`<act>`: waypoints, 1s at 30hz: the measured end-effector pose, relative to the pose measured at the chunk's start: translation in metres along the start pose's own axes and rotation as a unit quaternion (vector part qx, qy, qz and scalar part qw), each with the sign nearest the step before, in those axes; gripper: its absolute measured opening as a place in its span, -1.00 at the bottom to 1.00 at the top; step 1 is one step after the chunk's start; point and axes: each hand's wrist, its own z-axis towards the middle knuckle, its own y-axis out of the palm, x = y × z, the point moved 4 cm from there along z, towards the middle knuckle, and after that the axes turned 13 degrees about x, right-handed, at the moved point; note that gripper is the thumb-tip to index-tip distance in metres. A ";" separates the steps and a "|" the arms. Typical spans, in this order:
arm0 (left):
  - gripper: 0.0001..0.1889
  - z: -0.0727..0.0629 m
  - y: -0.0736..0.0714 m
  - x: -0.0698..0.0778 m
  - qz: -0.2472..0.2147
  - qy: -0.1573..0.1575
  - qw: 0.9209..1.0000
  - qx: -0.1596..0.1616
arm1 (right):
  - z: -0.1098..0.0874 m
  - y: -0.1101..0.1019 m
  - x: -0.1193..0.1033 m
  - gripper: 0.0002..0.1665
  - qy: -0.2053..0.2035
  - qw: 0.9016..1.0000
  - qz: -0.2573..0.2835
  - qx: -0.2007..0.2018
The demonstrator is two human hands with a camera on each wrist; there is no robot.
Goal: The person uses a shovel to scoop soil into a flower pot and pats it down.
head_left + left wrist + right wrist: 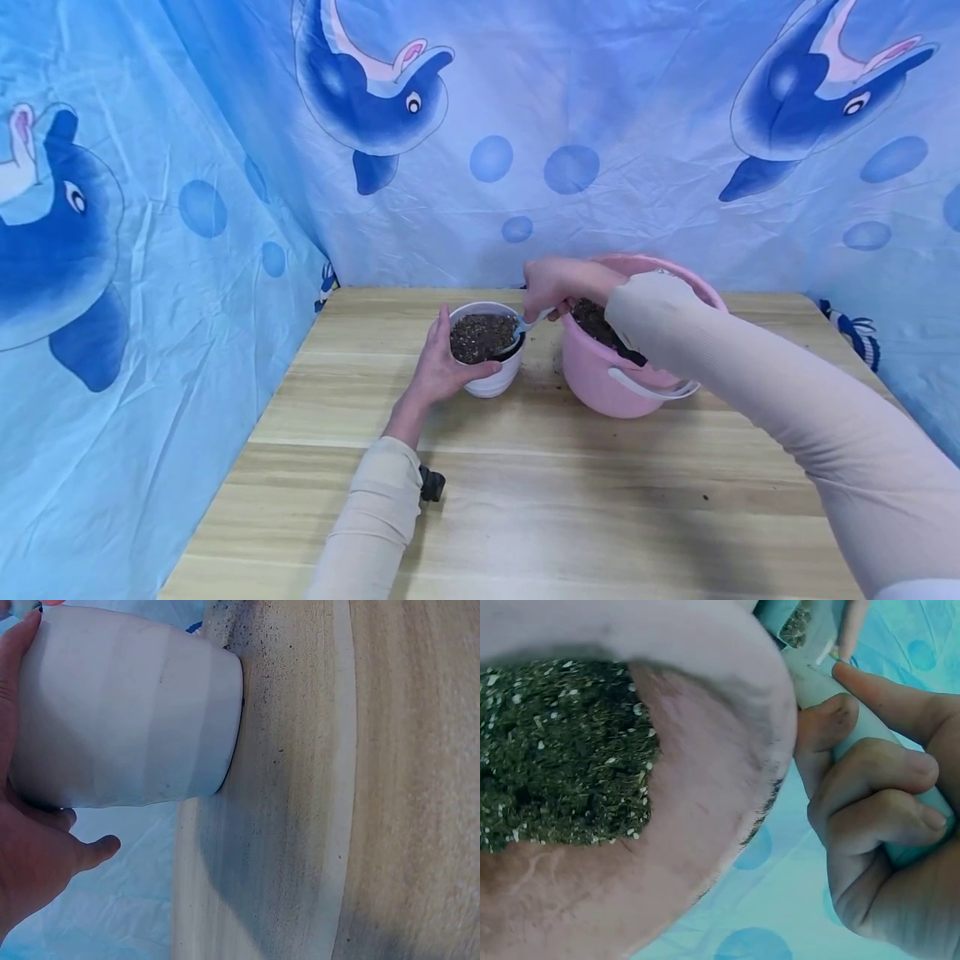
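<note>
A white flower pot (491,385) with dark potting soil (480,335) in it stands upright on the table. My left hand (438,365) holds the pot from the left, thumb across the front near the rim and fingers at the far side. In the left wrist view the pot wall (135,712) fills the upper left. Curled fingers of my right hand (549,287) grip the pale blue handle of a small trowel (821,686). Its blade dips over the pot's right rim, and some soil shows on it in the right wrist view.
A pink bucket (607,387) with a white carrying handle (637,386) stands just right of the pot, soil inside it. My right forearm (750,392) crosses over the bucket. Soil crumbs dot the wooden table (525,508). A blue dolphin-print curtain (600,100) hangs behind.
</note>
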 end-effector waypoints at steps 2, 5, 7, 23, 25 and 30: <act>0.45 0.000 0.000 0.000 -0.002 0.002 1.000 0.001 | -0.001 0.000 -0.003 -0.81 0.003 1.000 -0.011 -0.012; 0.46 0.000 0.002 -0.001 -0.003 0.001 1.000 -0.002 | -0.004 -0.003 -0.009 -0.72 0.016 0.999 -0.033 -0.021; 0.45 0.001 0.004 -0.002 -0.007 0.000 1.000 -0.003 | -0.007 -0.007 -0.015 -0.70 0.023 0.998 -0.058 -0.024; 0.42 0.003 0.004 0.001 -0.015 0.014 1.000 0.000 | -0.024 -0.042 -0.049 -0.86 -0.026 0.974 -0.209 0.083; 0.42 0.002 0.003 0.001 -0.015 0.013 1.000 0.000 | -0.025 -0.041 -0.052 -0.68 -0.054 0.968 -0.222 0.104; 0.42 0.000 0.000 0.000 -0.016 0.007 1.000 0.000 | -0.021 -0.026 -0.059 -0.61 -0.099 0.959 -0.236 0.124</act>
